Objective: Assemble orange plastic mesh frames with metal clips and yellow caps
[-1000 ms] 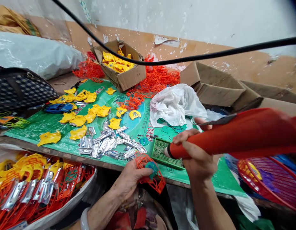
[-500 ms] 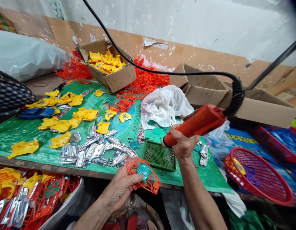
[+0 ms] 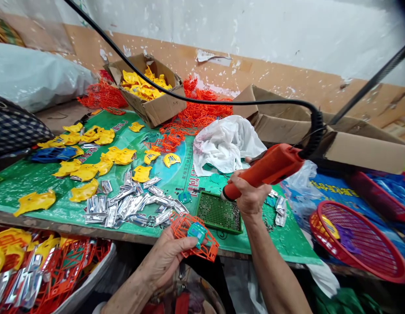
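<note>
My left hand (image 3: 168, 253) grips an orange plastic frame (image 3: 207, 249) at the table's front edge, its thumb pressing a translucent teal piece (image 3: 196, 233) against it. In my right hand (image 3: 253, 194) is a red electric screwdriver (image 3: 269, 168), fingers wrapped round its body. The tool's tip points down and left over a green perforated tray (image 3: 218, 211) that holds small dark bits, probably screws; whether the tip touches them I cannot tell. Left of the tray lies a heap of shiny silver parts (image 3: 133, 200), with yellow plastic shells (image 3: 119, 156) behind it.
A black cable (image 3: 202, 101) runs from the screwdriver across the view. At the back stand a carton of yellow shells (image 3: 159, 111) and a heap of orange frames (image 3: 202, 109). A white cloth (image 3: 227, 144) lies mid-table. A red basket (image 3: 369, 257) is right; a filled sack (image 3: 104, 266) stands lower left.
The screwdriver has swung from lying nearly level to tilted, its rear end now further left and its tip over the tray. My view shifted right. Little differs in the last half second.
</note>
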Demonstrator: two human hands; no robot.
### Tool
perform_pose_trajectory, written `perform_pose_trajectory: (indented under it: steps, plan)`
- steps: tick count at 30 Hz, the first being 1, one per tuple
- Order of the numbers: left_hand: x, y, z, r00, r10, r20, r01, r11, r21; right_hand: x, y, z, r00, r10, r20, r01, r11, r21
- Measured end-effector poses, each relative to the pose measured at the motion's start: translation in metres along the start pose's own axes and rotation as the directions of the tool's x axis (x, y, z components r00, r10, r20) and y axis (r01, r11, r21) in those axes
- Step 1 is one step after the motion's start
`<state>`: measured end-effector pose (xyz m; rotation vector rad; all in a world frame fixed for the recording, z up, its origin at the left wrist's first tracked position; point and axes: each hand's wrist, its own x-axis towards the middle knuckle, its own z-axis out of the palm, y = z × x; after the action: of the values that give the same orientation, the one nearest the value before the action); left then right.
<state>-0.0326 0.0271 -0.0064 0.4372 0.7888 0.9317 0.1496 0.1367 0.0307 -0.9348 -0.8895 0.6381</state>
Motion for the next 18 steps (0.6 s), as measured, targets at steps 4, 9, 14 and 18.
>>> perform_pose_trajectory:
  steps: [4,9,14,18]
  plan:
    - [0.0001,0.0008,0.0012,1.0,0.004,-0.013,-0.003,1.0,0.011,-0.0008,-0.0019,-0.0005,1.0,0.005,-0.006,-0.006,0.999,-0.038]
    - [-0.0006,0.0007,0.0012,0.999,0.02,-0.039,-0.019,1.0,0.024,-0.0032,-0.0037,-0.0013,1.0,0.0,-0.01,0.0,0.996,-0.088]
    - [-0.0017,0.0012,0.0037,0.996,0.041,-0.077,-0.04,0.999,0.014,-0.0034,-0.0015,-0.0013,1.0,-0.002,0.003,0.002,0.995,-0.101]
    - [-0.0013,0.0006,0.0048,0.993,0.052,-0.104,-0.054,0.999,-0.01,0.0002,-0.0046,-0.0019,1.0,-0.005,-0.016,0.004,0.997,-0.075]
